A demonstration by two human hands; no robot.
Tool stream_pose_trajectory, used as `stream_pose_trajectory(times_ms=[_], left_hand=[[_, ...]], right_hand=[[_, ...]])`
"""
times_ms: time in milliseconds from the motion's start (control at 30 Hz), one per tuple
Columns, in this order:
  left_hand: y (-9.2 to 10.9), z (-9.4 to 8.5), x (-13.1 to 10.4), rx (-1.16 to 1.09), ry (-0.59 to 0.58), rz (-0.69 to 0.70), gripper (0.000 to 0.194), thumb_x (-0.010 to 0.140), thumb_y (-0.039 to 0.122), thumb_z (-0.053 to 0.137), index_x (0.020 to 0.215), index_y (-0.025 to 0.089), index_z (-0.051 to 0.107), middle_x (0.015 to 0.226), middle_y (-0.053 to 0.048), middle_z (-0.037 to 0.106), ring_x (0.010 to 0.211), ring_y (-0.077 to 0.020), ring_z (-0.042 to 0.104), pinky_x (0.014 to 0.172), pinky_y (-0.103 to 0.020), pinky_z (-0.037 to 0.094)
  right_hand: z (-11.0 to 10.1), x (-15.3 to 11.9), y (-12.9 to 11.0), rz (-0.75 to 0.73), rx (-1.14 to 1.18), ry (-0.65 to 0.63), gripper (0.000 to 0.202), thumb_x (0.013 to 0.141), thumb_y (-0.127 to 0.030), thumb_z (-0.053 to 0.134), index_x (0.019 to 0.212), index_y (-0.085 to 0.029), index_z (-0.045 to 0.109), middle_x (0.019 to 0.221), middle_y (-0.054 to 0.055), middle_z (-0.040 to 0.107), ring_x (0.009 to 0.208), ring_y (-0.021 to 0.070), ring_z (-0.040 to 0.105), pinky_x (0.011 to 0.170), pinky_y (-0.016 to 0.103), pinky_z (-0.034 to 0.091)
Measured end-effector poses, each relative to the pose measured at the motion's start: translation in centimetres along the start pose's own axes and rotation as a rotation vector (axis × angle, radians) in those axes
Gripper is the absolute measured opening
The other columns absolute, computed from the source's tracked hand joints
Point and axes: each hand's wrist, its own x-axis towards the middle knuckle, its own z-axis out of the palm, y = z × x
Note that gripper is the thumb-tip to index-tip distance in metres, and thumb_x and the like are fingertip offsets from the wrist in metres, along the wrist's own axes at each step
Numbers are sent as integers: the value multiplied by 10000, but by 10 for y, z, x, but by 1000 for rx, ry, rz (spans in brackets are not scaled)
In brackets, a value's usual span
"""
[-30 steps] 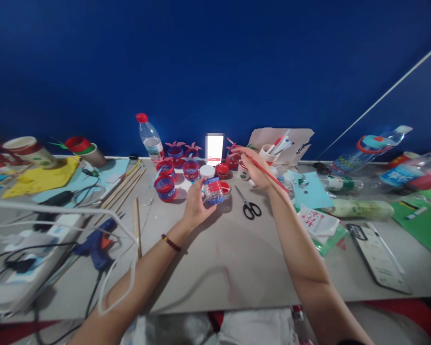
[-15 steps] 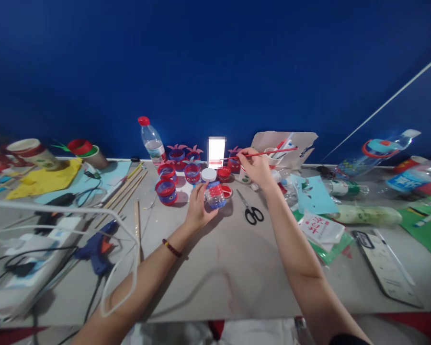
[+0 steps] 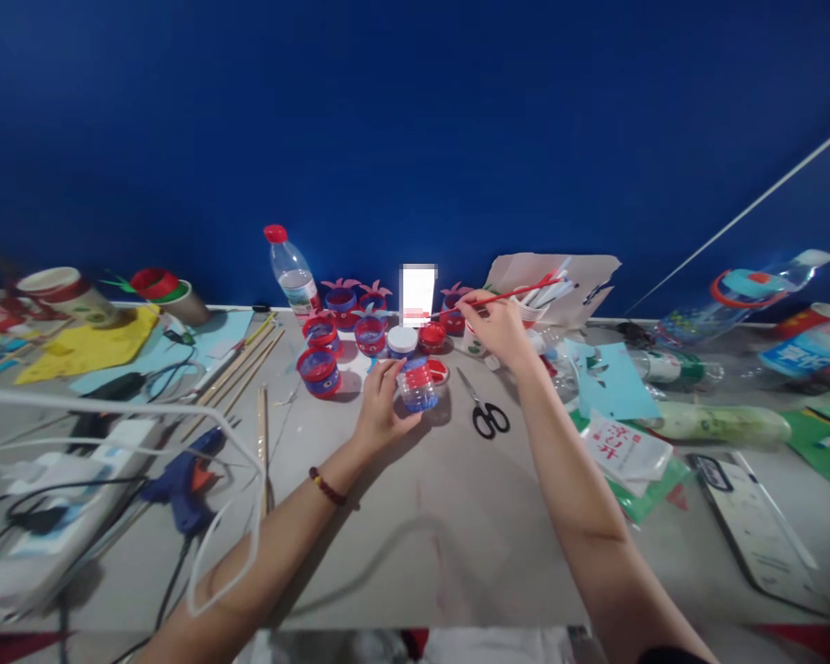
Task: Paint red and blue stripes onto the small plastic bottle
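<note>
A clear plastic bottle piece banded in red and blue [image 3: 419, 383] was grasped by the fingers of the left hand [image 3: 379, 413], which were wrapped about its left and near sides. It was placed just right of those fingers, its long axis nearly upright, with the lower end slanted slightly rightward.

A slim red paintbrush [image 3: 513, 293] was pinched by the fingers of the right hand [image 3: 499, 334]. Its shaft was slanted gently downward to the left, so that the tip was carried well out from those fingers, towards a small round red pot [image 3: 432, 337]. As the tip was blurred, contact with the pot could not be judged.

From the right fingers, the bottle piece was set apart, leftward and nearer the body; the left hand was much the nearer. Scissors with black handles [image 3: 491, 420] were laid on the grey desk [image 3: 484, 544] right of the left fingers, and blue-and-red painted cups [image 3: 319, 372] were grouped to their left and beyond.
</note>
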Motion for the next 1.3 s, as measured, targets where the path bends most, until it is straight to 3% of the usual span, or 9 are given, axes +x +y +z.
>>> stream_pose_trajectory(times_ms=[133, 267, 433, 600, 867, 1300], left_hand=[[8, 0, 2, -25, 14, -40, 848, 684, 286, 798, 1424, 233, 387, 1357, -144, 471, 1280, -338, 503, 1082, -569, 455], [29, 2, 4, -103, 38, -143, 857, 688, 304, 818, 1419, 259, 374, 1377, -137, 435, 1325, -343, 463, 1105, -577, 429], [44, 8, 4, -169, -27, -216, 833, 720, 332, 804, 1418, 290, 351, 1372, -124, 416, 1326, -325, 453, 1133, -580, 396], [35, 12, 0, -183, -171, -147, 851, 726, 351, 783, 1439, 241, 332, 1403, -136, 384, 1354, -336, 412, 1150, -560, 381], [21, 3, -7, -144, -238, -19, 873, 761, 409, 764, 1482, 232, 307, 1442, -166, 392, 1351, -355, 433, 1135, -571, 387], [16, -1, -4, -135, -237, -130, 893, 724, 430, 800, 1459, 234, 333, 1419, -159, 425, 1351, -350, 444, 1141, -571, 383]], right_hand=[[-1, 2, 3, -5, -21, -11, 197, 908, -322, 550, 884, -210, 710, 985, 73, 783, 928, 258, 726, 896, 372, 519], [-6, 3, 2, -10, -61, -63, 185, 909, -286, 554, 897, -210, 722, 1016, 69, 786, 990, 262, 723, 944, 372, 504], [-7, 3, 8, 14, -101, -120, 203, 934, -282, 537, 959, -218, 728, 1095, 61, 772, 1005, 259, 713, 948, 384, 501], [-1, 2, 11, 43, -157, -168, 242, 951, -286, 513, 945, -215, 744, 1060, 72, 775, 998, 262, 709, 951, 385, 497], [9, 1, 4, 67, -229, -259, 264, 969, -269, 479, 941, -229, 738, 1053, 56, 781, 1027, 257, 707, 944, 371, 491], [10, -1, -3, 118, -429, -299, 271, 972, -265, 478, 971, -210, 743, 997, 81, 784, 979, 267, 703, 856, 357, 485]])
